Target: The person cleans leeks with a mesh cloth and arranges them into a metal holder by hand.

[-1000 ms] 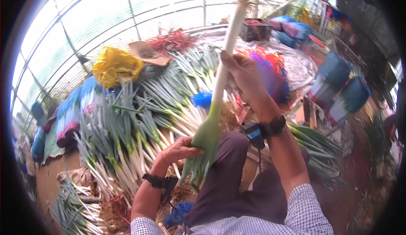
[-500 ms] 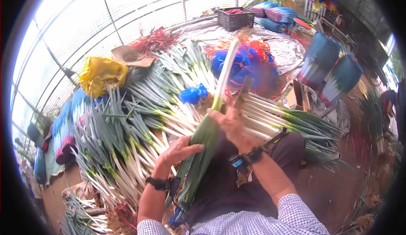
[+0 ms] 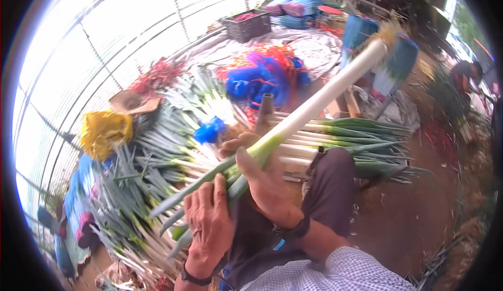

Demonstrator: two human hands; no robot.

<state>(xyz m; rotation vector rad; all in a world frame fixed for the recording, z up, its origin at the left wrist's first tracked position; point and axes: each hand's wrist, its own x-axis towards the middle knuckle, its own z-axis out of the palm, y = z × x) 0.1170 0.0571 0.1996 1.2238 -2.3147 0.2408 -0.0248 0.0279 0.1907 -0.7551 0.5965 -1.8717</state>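
A single large green onion [image 3: 319,100] slants up to the right across my lap, its white stalk and hairy root end pointing away from me. My right hand [image 3: 267,186] is closed around its pale green neck, the thumb lying across the front and the fingers mostly behind. Lower down and to the left, my left hand [image 3: 209,220] has its fingers bent over the green leaves, which stick out to the left past it. Behind my hands lies a big pile of green onions [image 3: 141,202]. To the right, more green onions [image 3: 361,139] rest in a row by a metal-framed holder [image 3: 266,105].
Blue netting [image 3: 262,81] and red ties [image 3: 157,76] lie ahead. A yellow bag [image 3: 106,134] and a brown hat [image 3: 133,102] sit on the left. Further back are a dark crate [image 3: 247,26] and blue bundles [image 3: 359,34]. Another person [image 3: 463,79] is at the far right.
The green onion has tipped from nearly upright to slanting right, its root end nearer me. My right hand has turned around the neck, and my left hand has shifted lower. The view has swung right.
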